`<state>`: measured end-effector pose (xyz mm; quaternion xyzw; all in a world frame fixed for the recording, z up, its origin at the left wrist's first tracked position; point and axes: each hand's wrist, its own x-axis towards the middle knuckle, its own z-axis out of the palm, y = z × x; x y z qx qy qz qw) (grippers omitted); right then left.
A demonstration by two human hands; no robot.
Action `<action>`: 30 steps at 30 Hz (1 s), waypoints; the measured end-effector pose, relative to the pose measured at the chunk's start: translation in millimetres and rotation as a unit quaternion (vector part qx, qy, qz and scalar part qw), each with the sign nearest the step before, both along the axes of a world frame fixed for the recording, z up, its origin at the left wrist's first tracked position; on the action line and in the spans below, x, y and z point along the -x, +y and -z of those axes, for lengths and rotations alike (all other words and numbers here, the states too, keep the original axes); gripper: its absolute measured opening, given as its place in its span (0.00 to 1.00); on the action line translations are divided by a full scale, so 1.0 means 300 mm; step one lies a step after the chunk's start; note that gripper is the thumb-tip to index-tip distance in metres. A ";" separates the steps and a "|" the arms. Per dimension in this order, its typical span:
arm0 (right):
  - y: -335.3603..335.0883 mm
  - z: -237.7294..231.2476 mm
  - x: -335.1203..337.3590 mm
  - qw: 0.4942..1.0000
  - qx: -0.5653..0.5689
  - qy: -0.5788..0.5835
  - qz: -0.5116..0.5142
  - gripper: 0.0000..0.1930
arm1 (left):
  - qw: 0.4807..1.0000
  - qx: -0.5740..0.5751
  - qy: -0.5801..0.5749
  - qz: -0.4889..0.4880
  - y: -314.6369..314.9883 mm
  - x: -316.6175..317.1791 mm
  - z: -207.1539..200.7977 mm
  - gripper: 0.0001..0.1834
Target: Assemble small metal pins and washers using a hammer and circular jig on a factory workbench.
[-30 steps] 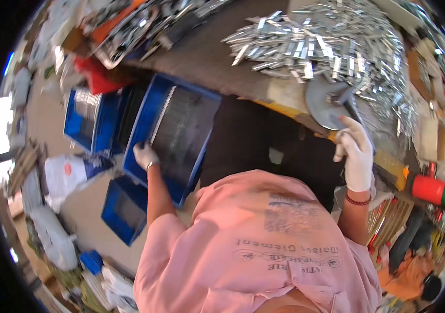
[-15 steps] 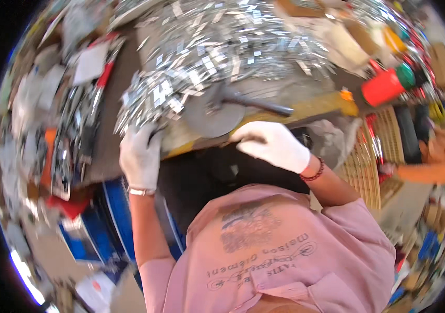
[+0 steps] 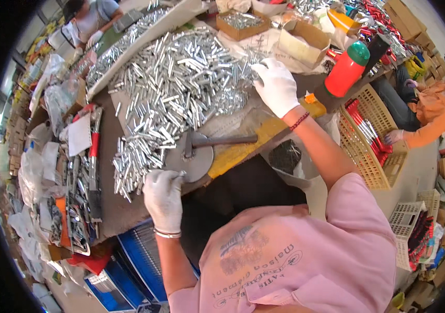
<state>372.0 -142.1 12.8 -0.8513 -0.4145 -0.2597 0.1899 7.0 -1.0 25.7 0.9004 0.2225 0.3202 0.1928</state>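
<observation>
A large heap of short silver metal tubes (image 3: 175, 94) covers the workbench. My left hand (image 3: 164, 199), in a white glove, rests at the near edge of the heap beside a round grey metal disc (image 3: 195, 160) and pinches one small tube. A hammer (image 3: 217, 141) lies across the disc. My right hand (image 3: 276, 85), also gloved, reaches into the far right side of the heap, fingers curled on the tubes.
A red bottle with a green cap (image 3: 346, 69) and cardboard boxes (image 3: 302, 41) stand at the right. A tan basket (image 3: 366, 143) with red parts sits below them. Blue crates (image 3: 134, 266) lie under the bench. Two other people sit at the top left and right.
The view swung from the blue crates on the floor up to the bench. My left hand came up from the crate to the heap's edge; my right hand moved from the disc into the tubes.
</observation>
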 end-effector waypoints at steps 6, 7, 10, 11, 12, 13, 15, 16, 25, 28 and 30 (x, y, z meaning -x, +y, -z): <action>0.063 -0.013 -0.083 0.996 0.013 0.023 -0.090 0.35 | 1.000 0.000 0.019 -0.005 -0.026 -0.003 0.066 0.07; 0.061 -0.014 -0.090 0.995 0.030 0.050 -0.079 0.34 | 1.000 0.002 0.018 -0.005 -0.033 -0.002 0.059 0.07; 0.047 -0.007 -0.121 0.986 0.094 0.109 -0.079 0.29 | 1.000 0.001 0.009 -0.003 -0.039 -0.014 0.032 0.07; 0.031 0.000 -0.136 0.973 0.126 0.175 -0.085 0.27 | 1.000 0.009 0.015 0.002 -0.031 -0.015 0.040 0.07; 0.023 -0.007 -0.125 0.977 0.114 0.155 -0.091 0.23 | 1.000 0.018 0.021 0.007 -0.026 -0.014 0.044 0.07; 0.017 -0.011 -0.113 0.977 0.115 0.156 -0.093 0.23 | 1.000 0.013 0.026 0.003 -0.024 -0.016 0.043 0.08; -0.003 -0.014 -0.088 0.982 0.105 0.128 -0.088 0.21 | 0.999 0.025 0.026 0.000 -0.019 -0.021 0.042 0.08; -0.014 0.004 -0.082 0.986 0.081 0.102 -0.102 0.17 | 0.999 0.036 0.024 -0.002 -0.018 -0.023 0.043 0.08; -0.127 0.045 0.020 0.990 -0.016 0.004 -0.143 0.12 | 0.998 0.059 0.014 0.008 -0.011 -0.028 0.049 0.08; -0.116 0.041 -0.025 0.987 -0.059 -0.002 -0.152 0.13 | 0.998 0.056 0.017 0.004 -0.013 -0.027 0.048 0.09; -0.101 0.030 -0.052 0.985 -0.078 0.007 -0.153 0.15 | 0.998 0.056 0.015 0.005 -0.011 -0.027 0.052 0.09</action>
